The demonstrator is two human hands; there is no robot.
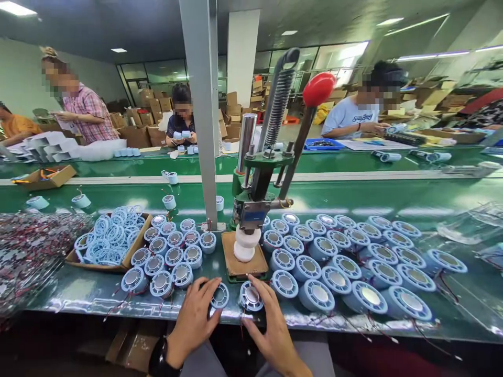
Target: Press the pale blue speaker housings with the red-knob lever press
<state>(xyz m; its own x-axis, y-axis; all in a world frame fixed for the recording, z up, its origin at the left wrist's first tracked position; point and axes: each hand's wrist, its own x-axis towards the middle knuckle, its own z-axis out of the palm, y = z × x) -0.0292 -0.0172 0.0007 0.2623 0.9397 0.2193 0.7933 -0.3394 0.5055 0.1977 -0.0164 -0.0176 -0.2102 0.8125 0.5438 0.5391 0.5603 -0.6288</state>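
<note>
At the front edge of the green bench, my left hand (197, 313) has its thumb and fingers curled round the side of a light blue ring (219, 296), whose middle shows the green surface. Close to its right, my right hand (271, 324) curves its thumb and fingers around a round blue part with a silver centre (251, 296). Directly behind them stands a hand press (255, 209) with a red-knobbed lever (319, 89). Under its ram, a white round block (245, 246) rests on a brown plate (231, 266).
Rows of round blue parts (371, 297) cover the bench at right, with more (161, 283) at left. A cardboard box (133, 246) holds blue rings. Wired parts (31, 256) are heaped far left. A grey post (204, 104) rises behind. People work across the conveyor.
</note>
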